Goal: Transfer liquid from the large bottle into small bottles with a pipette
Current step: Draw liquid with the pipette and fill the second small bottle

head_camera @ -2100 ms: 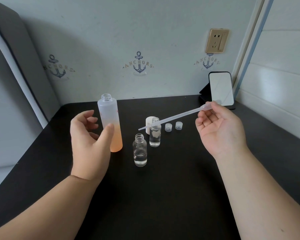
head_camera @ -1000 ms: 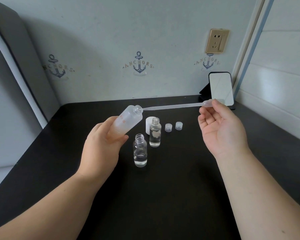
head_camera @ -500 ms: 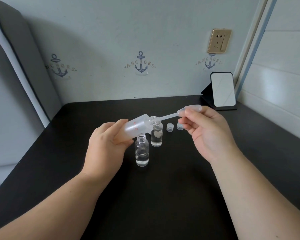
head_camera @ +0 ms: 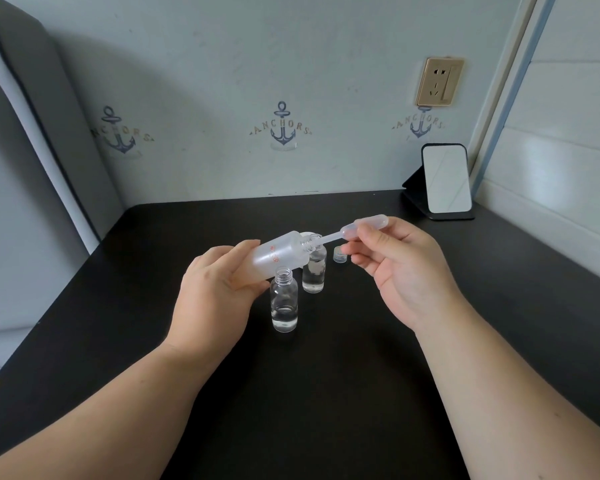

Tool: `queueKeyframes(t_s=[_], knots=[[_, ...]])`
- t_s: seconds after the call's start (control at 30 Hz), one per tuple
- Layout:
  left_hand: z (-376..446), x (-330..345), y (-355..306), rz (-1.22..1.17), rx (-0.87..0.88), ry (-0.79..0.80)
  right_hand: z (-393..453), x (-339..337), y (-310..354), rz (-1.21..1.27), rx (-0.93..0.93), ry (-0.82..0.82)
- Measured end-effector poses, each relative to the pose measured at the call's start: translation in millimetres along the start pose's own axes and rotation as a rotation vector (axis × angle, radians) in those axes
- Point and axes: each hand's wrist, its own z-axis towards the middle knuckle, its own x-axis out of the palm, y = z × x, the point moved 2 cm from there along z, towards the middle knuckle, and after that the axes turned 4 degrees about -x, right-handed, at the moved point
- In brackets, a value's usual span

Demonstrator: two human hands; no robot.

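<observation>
My left hand (head_camera: 215,292) grips the large frosted bottle (head_camera: 281,253), tilted with its open neck pointing right. My right hand (head_camera: 399,268) pinches the bulb of a clear plastic pipette (head_camera: 357,228), whose stem runs into the bottle's mouth. Two small clear bottles stand open on the black table (head_camera: 326,393): the nearer one (head_camera: 284,301) just below the large bottle, the farther one (head_camera: 314,273) partly behind its neck. Both hold a little clear liquid.
A small clear cap (head_camera: 340,254) lies behind the bottles, partly hidden by my right fingers. A white cap peeks out behind the large bottle's neck. A mirror on a black stand (head_camera: 445,181) sits at the back right near the wall.
My left hand picked up the large bottle and tilted it. My right hand brought the pipette in and slid its stem deeper into the bottle's mouth.
</observation>
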Motion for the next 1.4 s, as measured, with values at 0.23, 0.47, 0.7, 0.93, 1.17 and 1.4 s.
queueKeyframes(t_s=[0.23,0.47,0.7,0.93,1.17,1.4], knots=[[2,-1,5,-0.001,-0.056,0.019,6,-15,8,0.185,0.042,-0.139],[3,-4,6,-0.038,-0.101,-0.006,9,-34,10,0.371,0.062,-0.305],[4,-5,5,-0.136,-0.15,-0.02,9,-38,8,0.428,0.072,-0.412],[4,-3,9,-0.228,-0.253,-0.033,9,-38,10,0.451,0.081,-0.432],[7,-1,14,-0.24,-0.284,-0.029,10,-37,9,0.403,0.093,-0.431],[3,-7,11,-0.438,-0.282,-0.067,10,-36,11,0.388,0.091,-0.407]])
